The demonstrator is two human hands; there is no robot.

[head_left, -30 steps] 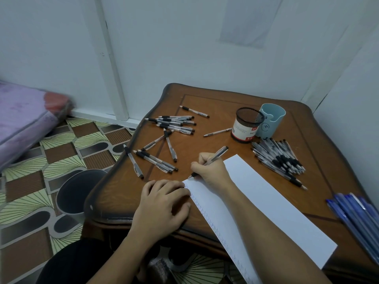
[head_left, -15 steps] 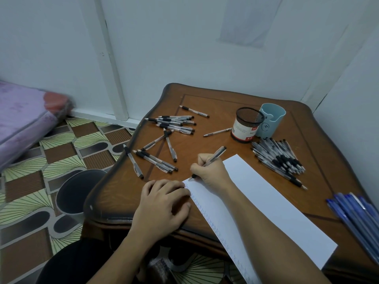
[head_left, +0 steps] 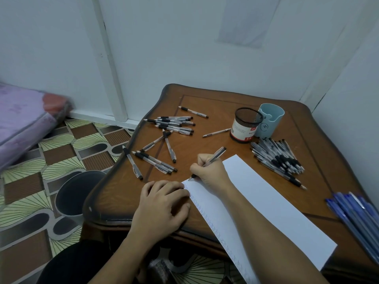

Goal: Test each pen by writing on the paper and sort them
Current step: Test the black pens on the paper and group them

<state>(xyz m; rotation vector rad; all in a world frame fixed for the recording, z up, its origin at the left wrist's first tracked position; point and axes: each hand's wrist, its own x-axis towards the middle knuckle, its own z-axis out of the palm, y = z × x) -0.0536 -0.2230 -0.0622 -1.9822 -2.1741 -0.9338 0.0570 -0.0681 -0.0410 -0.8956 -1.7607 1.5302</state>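
A desk (head_left: pixel 215 107) is carrying a paper sheet (head_left: pixel 276 212), scattered black-grip pens (head_left: pixel 174 124), a pen pile (head_left: pixel 279 158), a mesh cup (head_left: pixel 245 128), a blue cup (head_left: pixel 271 119) and blue pens (head_left: pixel 352 210).

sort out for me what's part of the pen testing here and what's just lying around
In the job: pen in the right hand, paper, left hand at its edge, scattered pens, heap of pens, blue pens.
Lying about: mesh cup, blue cup (both possibly for sorting), bin, mattress.
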